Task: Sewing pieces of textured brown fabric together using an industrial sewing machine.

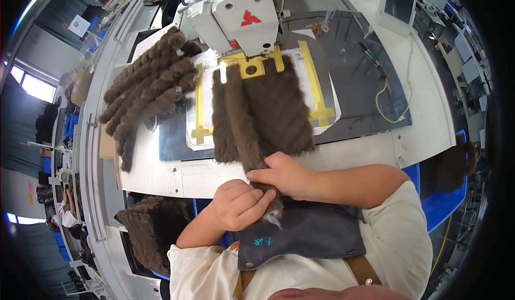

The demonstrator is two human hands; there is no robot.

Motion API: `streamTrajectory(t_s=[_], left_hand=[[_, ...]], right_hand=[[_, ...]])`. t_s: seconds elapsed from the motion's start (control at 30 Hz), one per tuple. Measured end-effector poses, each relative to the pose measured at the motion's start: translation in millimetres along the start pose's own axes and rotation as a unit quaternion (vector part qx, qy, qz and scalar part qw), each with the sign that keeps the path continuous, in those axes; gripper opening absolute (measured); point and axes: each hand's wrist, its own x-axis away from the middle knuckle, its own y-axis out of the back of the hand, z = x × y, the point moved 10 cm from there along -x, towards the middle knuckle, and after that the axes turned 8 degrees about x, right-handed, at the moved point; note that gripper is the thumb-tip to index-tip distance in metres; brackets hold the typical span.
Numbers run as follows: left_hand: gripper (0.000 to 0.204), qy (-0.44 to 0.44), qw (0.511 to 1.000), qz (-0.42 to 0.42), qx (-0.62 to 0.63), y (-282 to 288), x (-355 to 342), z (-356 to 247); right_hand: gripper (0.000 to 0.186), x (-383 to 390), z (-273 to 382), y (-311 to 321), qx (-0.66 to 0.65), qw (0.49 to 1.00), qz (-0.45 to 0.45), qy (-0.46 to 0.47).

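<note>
A long strip of brown fur (242,126) runs from under the yellow clamp plate (252,70) of a sewing machine (245,13) toward my body. Beneath the strip, a wider brown fur panel (284,109) lies flat on the work surface. My right hand (284,175) is closed around the strip just past the table's front edge. Closer to me, my left hand (240,204) grips the strip's near end, its fingers curled. A pale, frayed tip (273,217) sticks out below that hand. The fingers hide part of the strip.
Several rolled fur strips (153,85) are piled left of the machine. White sheets edged with yellow tape (316,85) surround the panel. Tweezers (370,55), a cord (379,99) and a screen (399,2) are at the right. Fur pieces (153,235) and a blue bin (440,209) flank me.
</note>
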Motion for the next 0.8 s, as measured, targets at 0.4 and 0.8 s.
streamTrajectory(t_s=[0.4,0.8], left_hand=[[0.019,-0.084,0.996,-0.007,0.032,-11.4,-1.6,-15.7],[0.047,0.076,0.968,0.041,0.234,-57.3,-66.8,70.3]], right_hand=[[0.033,38.4,-30.6,-8.6,-0.065,0.989,0.124,-0.046],[0.034,39.9,-8.2,40.2,0.244,0.953,0.026,0.177]])
